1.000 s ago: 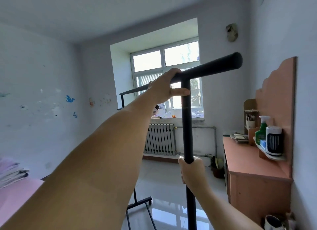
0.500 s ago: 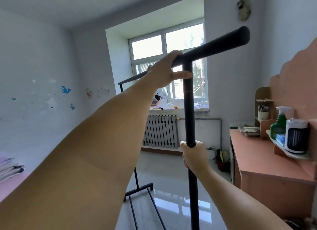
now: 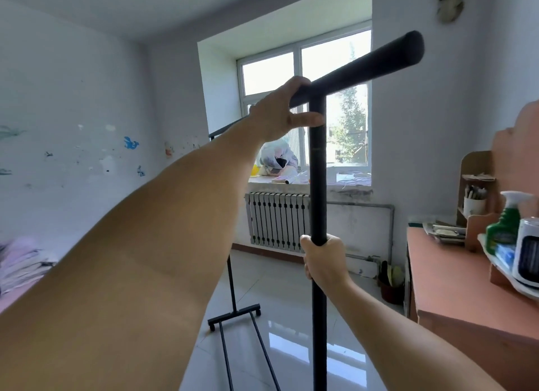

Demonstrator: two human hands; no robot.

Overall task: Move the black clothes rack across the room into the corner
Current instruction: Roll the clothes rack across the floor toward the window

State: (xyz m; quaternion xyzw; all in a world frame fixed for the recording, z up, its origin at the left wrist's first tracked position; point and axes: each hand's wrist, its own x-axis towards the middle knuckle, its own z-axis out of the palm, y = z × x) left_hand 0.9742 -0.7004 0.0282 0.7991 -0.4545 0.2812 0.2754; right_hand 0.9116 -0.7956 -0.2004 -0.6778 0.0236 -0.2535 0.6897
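Rolling nearer the window, the black clothes rack (image 3: 317, 172) has advanced. I keep left fingers (image 3: 306, 118) clamped on its top bar for steering, right fingers (image 3: 306, 242) wrapped round the upright for pushing.

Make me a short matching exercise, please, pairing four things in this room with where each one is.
Things:
1. left hand
2. right hand
3. radiator
4. green spray bottle

Places:
A. under the window
B. on the shelf above the desk
C. on the rack's top bar
D. around the rack's upright pole

Pairs: 1-C, 2-D, 3-A, 4-B
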